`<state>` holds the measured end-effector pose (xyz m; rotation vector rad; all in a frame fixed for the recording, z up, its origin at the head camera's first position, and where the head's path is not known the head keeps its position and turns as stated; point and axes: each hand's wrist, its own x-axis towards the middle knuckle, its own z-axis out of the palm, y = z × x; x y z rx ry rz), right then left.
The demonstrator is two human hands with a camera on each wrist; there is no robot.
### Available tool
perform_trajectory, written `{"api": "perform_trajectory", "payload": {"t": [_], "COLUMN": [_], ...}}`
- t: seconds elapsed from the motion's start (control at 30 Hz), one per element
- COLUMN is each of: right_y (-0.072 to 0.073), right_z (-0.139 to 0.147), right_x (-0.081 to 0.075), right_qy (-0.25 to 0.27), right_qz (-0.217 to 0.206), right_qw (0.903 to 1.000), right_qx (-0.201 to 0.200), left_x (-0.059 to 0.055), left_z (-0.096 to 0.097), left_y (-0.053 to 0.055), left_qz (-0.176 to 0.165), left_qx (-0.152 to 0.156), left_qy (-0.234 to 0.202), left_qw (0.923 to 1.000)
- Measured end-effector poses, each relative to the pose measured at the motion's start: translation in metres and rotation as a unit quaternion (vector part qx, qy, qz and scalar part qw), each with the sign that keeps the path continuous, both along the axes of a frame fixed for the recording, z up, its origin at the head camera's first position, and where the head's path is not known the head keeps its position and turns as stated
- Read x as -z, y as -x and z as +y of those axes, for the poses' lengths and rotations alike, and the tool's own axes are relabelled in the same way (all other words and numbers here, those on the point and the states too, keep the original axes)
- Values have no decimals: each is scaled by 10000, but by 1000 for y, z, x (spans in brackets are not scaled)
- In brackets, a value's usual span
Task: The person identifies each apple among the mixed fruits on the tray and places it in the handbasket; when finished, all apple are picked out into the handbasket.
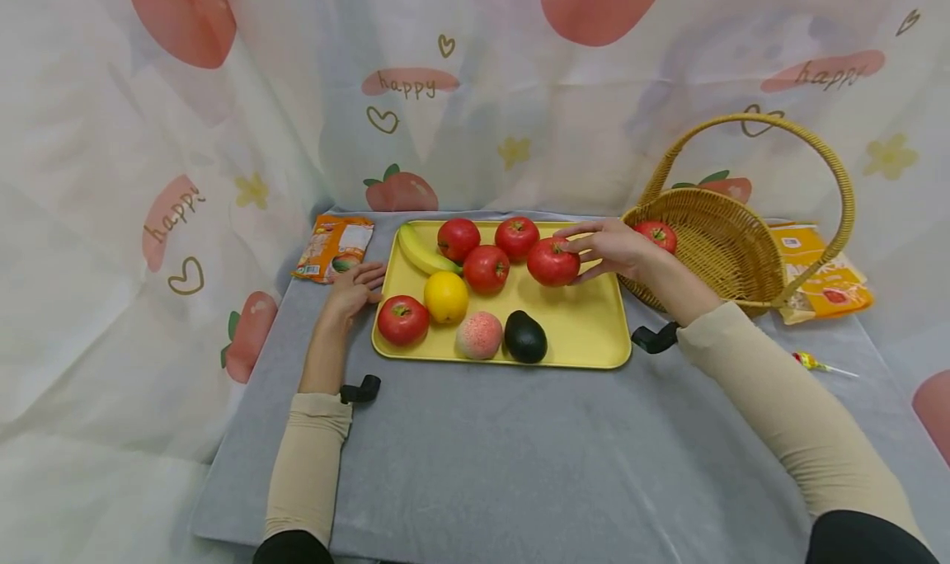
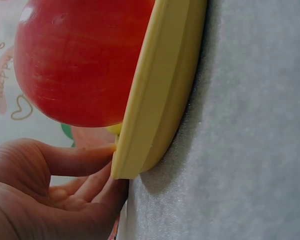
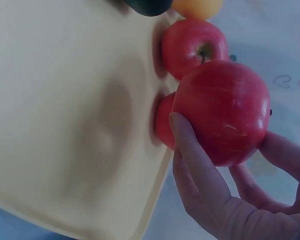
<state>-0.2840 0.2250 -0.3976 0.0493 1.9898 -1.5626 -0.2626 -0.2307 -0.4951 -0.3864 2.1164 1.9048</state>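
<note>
My right hand [image 1: 612,249] holds a red apple [image 1: 552,262] between curled fingers and thumb, above the right half of the yellow tray [image 1: 586,345]. In the right wrist view the held apple [image 3: 222,112] partly hides another red apple, and its shadow falls on the tray. At the tray's left edge, my left hand [image 1: 354,290] grips the rim; the left wrist view shows the thumb on the rim and fingers partly hidden behind it. Close by lies a red apple [image 1: 403,321]. More red apples [image 1: 486,269], a banana [image 1: 423,251], a lemon [image 1: 446,298], a peach [image 1: 479,336] and an avocado [image 1: 525,337] lie on the tray.
A wicker basket [image 1: 723,251] with a tall handle stands right of the tray, with a red apple [image 1: 656,235] in it. An orange snack bag [image 1: 334,246] lies at left, a yellow packet [image 1: 820,275] behind the basket, and a lollipop [image 1: 822,364] at right.
</note>
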Motion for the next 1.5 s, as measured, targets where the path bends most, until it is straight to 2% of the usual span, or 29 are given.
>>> {"api": "perform_trajectory", "payload": {"t": [0.33,0.67,0.93,1.13,1.5], "right_y": [0,0,2,1,8], "right_z": [10,27,41,53,87], "right_x": [-25,-44,-52,-62,-71], "right_qy": [16,-87,170,147,507], "right_qz": [143,342,236,208,31], "right_qw": [9999,9994,9993,9991,9973], "right_qx": [-3,49,222,338,535], "left_x": [4,-3,-1,-1,1], "left_z": [-2,0,0,0,0], "left_y": [0,-1,2,2,2], "left_qz": [-6,-123,-125,-84,-52], "left_qx": [-1,26,-5,-6,-32], "left_qy": [20,-69,-152,-110,-66], "left_qw": [10000,9999,9998,9999,10000]}}
